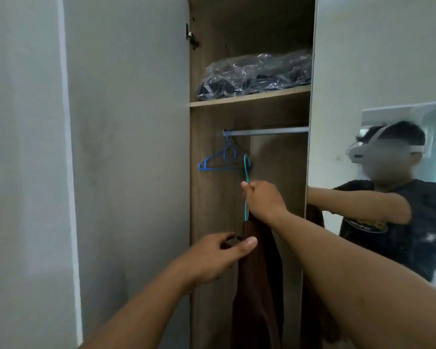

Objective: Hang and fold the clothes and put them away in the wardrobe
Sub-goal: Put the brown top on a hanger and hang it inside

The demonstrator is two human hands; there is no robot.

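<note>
A dark brown garment hangs from a teal hanger inside the open wardrobe. My right hand grips the hanger's neck just below its hook, which is well under the metal rail and off it. My left hand pinches the garment's upper edge between thumb and fingers at the shoulder. The garment's lower part runs out of the frame.
Blue empty hangers hang at the rail's left end. A clear plastic bag of dark clothes lies on the shelf above. The open door stands to the left; a mirrored door on the right reflects me.
</note>
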